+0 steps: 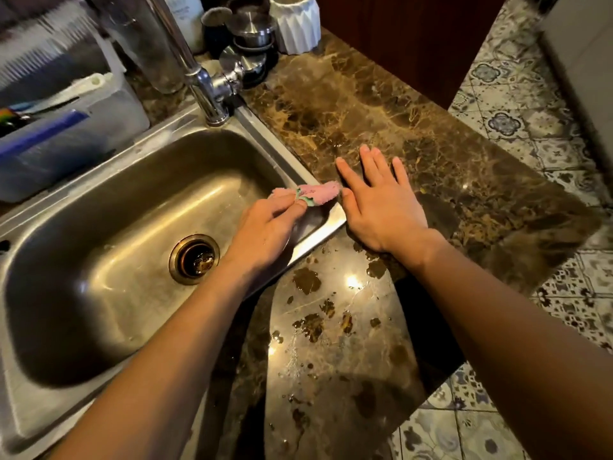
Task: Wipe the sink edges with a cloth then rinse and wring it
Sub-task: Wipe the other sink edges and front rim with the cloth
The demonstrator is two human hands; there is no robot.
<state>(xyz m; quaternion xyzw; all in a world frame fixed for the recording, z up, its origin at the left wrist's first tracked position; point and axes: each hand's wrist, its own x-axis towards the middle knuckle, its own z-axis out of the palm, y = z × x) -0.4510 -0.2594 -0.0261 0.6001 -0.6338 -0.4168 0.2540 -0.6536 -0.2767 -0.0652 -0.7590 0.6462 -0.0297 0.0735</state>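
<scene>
Here, pinching one pink cloth with the left hand, fingers closed on it, against the right rim of the single sink. Resting the right hand flat beside that rim, fingers spread, gripping nothing.

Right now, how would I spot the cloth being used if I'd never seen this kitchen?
Find the steel sink set in the brown marble counter. Follow its right-hand rim to where the left hand reaches. The cloth, pinched there, is small, fuzzy and pink with a green edge, the only soft pastel thing among metal and stone.
</scene>
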